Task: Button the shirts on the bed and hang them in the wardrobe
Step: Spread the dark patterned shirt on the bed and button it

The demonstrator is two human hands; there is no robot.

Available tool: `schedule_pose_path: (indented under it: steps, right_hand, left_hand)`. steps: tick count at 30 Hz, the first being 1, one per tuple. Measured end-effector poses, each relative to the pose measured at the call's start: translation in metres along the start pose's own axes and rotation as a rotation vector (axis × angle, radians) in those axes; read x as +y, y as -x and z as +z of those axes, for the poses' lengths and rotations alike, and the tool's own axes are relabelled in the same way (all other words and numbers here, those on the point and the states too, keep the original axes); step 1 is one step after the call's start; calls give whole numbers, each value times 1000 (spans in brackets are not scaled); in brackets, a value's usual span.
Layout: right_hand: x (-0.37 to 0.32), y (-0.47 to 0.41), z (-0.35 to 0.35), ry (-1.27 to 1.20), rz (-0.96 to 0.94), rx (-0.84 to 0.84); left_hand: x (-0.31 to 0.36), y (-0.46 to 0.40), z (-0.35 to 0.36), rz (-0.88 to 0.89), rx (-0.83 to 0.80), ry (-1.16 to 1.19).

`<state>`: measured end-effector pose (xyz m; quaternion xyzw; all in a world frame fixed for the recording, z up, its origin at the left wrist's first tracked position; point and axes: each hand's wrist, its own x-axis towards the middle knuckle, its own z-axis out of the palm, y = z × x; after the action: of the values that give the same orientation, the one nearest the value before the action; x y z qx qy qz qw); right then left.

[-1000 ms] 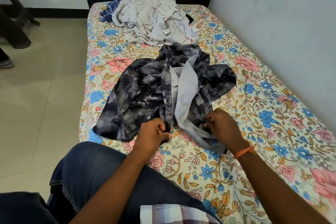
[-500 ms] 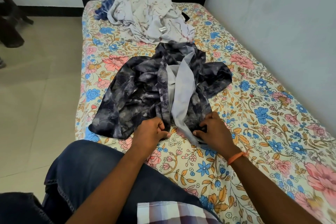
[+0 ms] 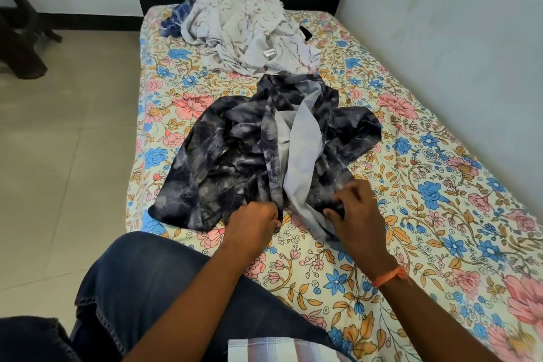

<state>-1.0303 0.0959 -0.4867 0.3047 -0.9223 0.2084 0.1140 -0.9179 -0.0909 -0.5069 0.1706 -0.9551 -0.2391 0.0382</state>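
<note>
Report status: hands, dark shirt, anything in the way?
Left hand grips dark shirt hem at the button edge. Right hand pinches the opposite hem. Shirt unbuttoned, flat on bed. Pale shirt heaped beyond, clear.

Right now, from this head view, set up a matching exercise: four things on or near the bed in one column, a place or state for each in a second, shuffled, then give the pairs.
Things:
1. dark patterned shirt
2. pale printed shirt
3. left hand
4. right hand

Places or states:
A. heaped near the headboard
B. grips the shirt's button edge at the hem
C. spread open mid-bed, pale lining showing
D. holds the shirt's other front edge, orange thread on its wrist

Pairs: 1-C, 2-A, 3-B, 4-D
</note>
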Motion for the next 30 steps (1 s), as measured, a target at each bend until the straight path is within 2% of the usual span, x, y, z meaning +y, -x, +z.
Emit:
schedule_pose_path:
  steps: [2, 4, 7, 9, 14, 18, 20, 22, 27, 29, 30]
  right_hand:
    - [1, 3, -1, -63, 14, 65]
    - [5, 5, 0, -84, 52, 11]
    - [8, 8, 6, -99, 121, -186]
    - [8, 9, 8, -227, 197, -286]
    - [6, 8, 5, -453, 418, -422]
    - [4, 0, -5, -470, 404, -797]
    - [2, -3, -12, -479, 401, -850]
    - [0, -9, -27, -529, 431, -728]
    - [-7, -41, -92, -808, 484, -142]
    - [-16, -48, -105, -842, 447, -62]
    - [-23, -46, -105, -856, 434, -126]
  left_hand:
    - [-2, 0, 1, -24, 0, 33]
    - [-2, -1, 0, -48, 0, 53]
    - [-1, 0, -1, -69, -6, 72]
    - [-1, 1, -1, -84, -21, 91]
    - [3, 3, -1, -145, -92, 159]
    - [3, 4, -2, -228, -161, 315]
    - [4, 5, -7, -245, -177, 418]
    - [7, 6, -19, -226, -173, 482]
    - [19, 0, -63, -166, -25, 716]
    - [24, -2, -77, -134, 22, 765]
    - [26, -2, -81, -114, 26, 762]
